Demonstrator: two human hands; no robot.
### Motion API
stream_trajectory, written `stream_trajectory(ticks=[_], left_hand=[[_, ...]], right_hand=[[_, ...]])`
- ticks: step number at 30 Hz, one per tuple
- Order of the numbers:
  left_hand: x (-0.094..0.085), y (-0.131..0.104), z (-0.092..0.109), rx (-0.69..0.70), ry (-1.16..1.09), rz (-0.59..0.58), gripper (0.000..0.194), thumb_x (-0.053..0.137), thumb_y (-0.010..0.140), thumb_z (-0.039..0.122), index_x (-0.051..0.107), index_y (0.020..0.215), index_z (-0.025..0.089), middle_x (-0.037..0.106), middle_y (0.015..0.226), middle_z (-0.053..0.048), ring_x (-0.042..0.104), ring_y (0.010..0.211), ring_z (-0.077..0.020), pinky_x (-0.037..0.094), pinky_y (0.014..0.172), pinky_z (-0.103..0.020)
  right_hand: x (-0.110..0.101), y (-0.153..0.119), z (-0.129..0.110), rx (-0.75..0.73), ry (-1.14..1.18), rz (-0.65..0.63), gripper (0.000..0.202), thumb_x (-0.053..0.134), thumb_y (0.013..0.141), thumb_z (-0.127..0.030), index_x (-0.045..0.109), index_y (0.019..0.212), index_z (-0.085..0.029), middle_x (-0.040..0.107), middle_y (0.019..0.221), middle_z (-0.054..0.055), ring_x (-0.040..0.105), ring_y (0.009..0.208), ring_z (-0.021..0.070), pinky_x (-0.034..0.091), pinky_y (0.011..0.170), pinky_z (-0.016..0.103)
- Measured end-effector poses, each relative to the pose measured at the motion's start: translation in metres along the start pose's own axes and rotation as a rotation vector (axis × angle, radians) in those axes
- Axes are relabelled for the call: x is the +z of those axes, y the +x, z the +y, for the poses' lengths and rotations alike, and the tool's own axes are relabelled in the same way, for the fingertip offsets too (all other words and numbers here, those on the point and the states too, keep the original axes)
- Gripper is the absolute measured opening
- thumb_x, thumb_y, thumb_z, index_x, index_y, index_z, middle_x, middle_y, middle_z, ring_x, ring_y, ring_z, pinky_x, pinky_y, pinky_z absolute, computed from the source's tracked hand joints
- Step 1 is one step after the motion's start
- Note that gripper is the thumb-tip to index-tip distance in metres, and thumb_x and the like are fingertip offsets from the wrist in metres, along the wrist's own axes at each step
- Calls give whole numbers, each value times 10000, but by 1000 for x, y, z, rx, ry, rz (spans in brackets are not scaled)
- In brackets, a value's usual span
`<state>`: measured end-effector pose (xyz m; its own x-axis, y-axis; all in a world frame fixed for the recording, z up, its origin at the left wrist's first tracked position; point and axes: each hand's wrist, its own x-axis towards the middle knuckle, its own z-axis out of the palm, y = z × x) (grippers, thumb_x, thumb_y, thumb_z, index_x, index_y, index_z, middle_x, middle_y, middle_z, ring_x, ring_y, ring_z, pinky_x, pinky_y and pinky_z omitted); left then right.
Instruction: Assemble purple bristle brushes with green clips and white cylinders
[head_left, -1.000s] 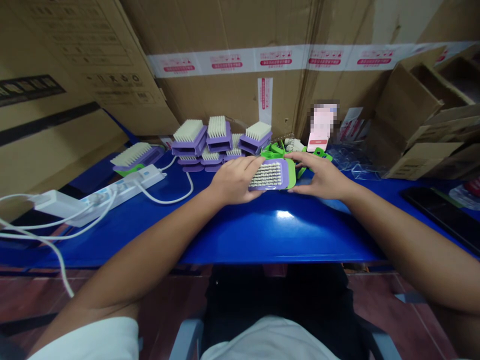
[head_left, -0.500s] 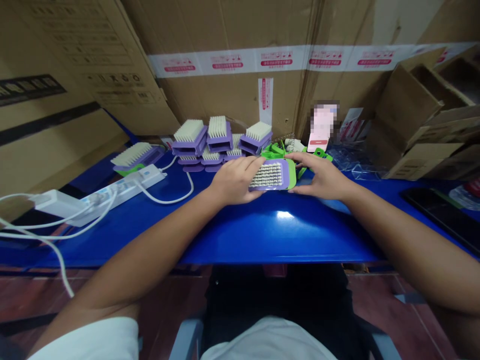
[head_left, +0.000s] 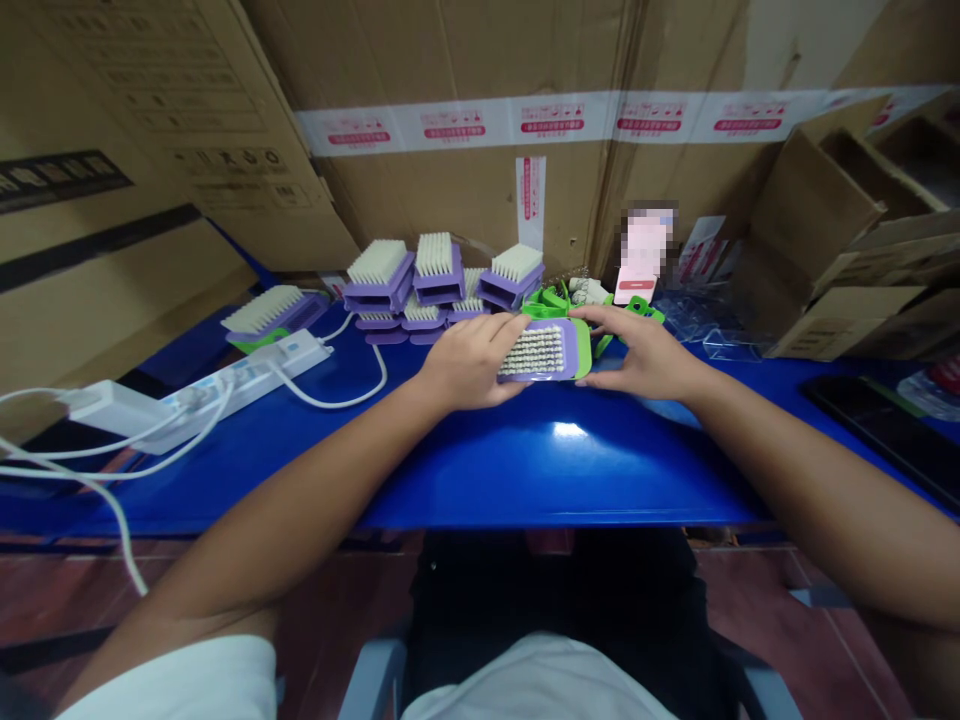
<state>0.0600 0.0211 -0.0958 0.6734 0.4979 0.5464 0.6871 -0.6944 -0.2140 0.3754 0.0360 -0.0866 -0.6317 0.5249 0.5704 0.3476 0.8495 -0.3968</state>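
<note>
Between my hands, just above the blue table (head_left: 525, 470), is a scrub brush (head_left: 534, 350) with a purple body, a green end on the right and pale bristles facing me. My left hand (head_left: 472, 362) is wrapped around its left end. At the green end, my right hand (head_left: 637, 352) grips with the thumb below and the fingers above. Behind the brush lie green plastic parts (head_left: 549, 300), partly hidden by it. Several purple brushes (head_left: 379, 275) with white bristles are stacked bristles up at the back, left of these parts.
A white power strip (head_left: 240, 385) with cables runs along the left, beside another brush (head_left: 266, 312). A lit phone (head_left: 643, 258) leans at the back. Clear plastic (head_left: 731, 335) and open cardboard boxes (head_left: 832, 240) stand right; a dark flat object (head_left: 885, 430) lies at the right edge.
</note>
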Motion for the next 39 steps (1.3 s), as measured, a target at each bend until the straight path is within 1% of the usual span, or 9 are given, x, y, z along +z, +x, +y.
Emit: stream_trajectory(ticks=[5,12,17,20,24,28,32,39], left_hand=[[0,0,0,-14,-2,-14,773,736,960,519,540,1580,101,741,1456,-241,762,1298,-391,632,1056,-492],[1,0,0,-4,-11,-9,774,738,961,511,554,1569,70,739,1448,-265,765,1287,-409,643,1040,-514],[1,0,0,2,-5,1,766,723,971,524,550,1571,80,741,1452,-253,765,1296,-394,639,1052,-491],[2,-1,-1,-8,-6,-5,765,726,967,525,548,1572,92,741,1458,-248,759,1309,-394,634,1065,-495],[1,0,0,-7,-9,-11,765,718,964,516,549,1569,79,738,1458,-259,760,1304,-400,637,1059,-501],[0,0,0,-19,-16,-25,765,722,960,520,548,1575,100,737,1466,-246,756,1313,-398,630,1072,-500],[0,0,0,-21,-24,-32,779,738,948,508,546,1576,90,732,1469,-256,750,1323,-407,629,1080,-509],[0,0,1,-6,-9,-11,757,721,964,505,550,1564,76,743,1449,-255,761,1306,-397,634,1069,-495]], right_hand=[[0,0,1,4,-16,-1,816,969,836,-376,644,1576,-267,738,1560,148,749,1369,397,676,1088,598],[-1,0,-1,-2,-3,-1,799,961,846,-357,647,1577,-270,739,1557,142,749,1368,388,679,1084,582],[1,1,0,2,-14,-1,800,961,839,-363,650,1569,-261,745,1551,145,755,1360,386,681,1079,582],[1,1,0,2,-11,-3,803,962,835,-369,651,1567,-253,740,1555,155,752,1363,390,678,1082,590],[0,1,-1,19,-1,-9,798,963,836,-378,653,1564,-274,743,1551,144,750,1364,391,671,1089,608],[0,1,-2,27,6,-9,801,970,826,-381,660,1558,-282,744,1550,141,750,1362,395,668,1097,614],[0,2,-1,38,12,-13,806,970,826,-389,660,1563,-285,743,1551,138,747,1362,393,666,1097,613],[0,1,-2,33,20,-14,807,968,829,-377,657,1568,-281,742,1546,142,748,1354,398,662,1093,617]])
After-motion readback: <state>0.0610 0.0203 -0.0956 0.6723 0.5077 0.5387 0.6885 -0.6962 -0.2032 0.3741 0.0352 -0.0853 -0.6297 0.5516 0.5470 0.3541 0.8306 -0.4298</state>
